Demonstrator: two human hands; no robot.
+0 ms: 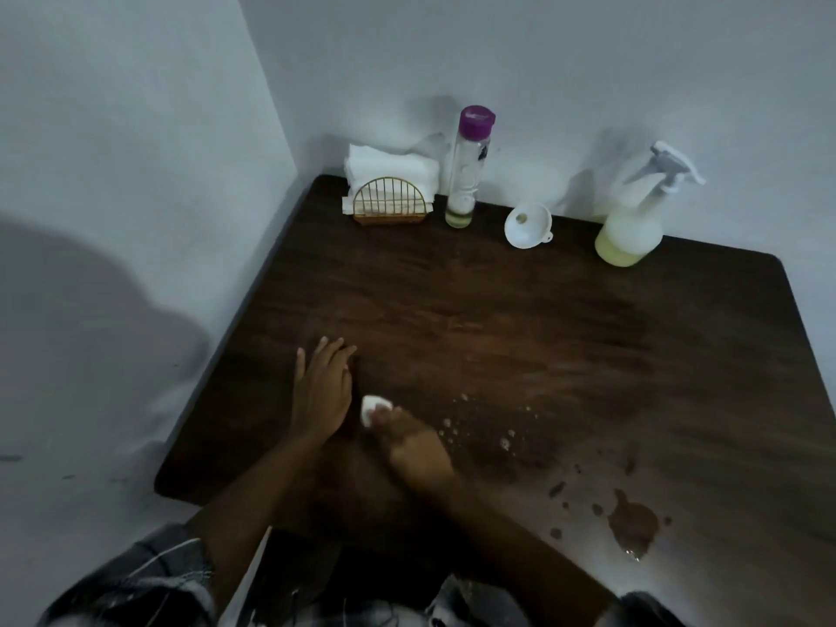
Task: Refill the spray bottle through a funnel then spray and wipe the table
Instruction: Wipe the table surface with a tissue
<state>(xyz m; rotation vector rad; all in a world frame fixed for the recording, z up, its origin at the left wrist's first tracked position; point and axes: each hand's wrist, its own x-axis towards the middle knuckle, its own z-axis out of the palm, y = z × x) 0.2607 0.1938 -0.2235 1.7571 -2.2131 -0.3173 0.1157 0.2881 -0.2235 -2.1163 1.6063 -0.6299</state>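
My right hand [414, 438] presses a small white wad of tissue [372, 407] onto the dark wooden table [497, 310], fingers curled over it. My left hand [322, 389] lies flat on the table just left of the wad, fingers straight. The white spray bottle [633, 219], with yellowish liquid in its base, stands at the back right. A white funnel [527, 224] lies on its side to the left of it. Farther left stands a tall clear bottle with a purple cap [466, 167], holding a little liquid.
A gold wire holder with white napkins [389, 192] sits in the back left corner. Droplets [502, 438] and a puddle [633, 522] lie on the table's near right part. White walls close off the back and left.
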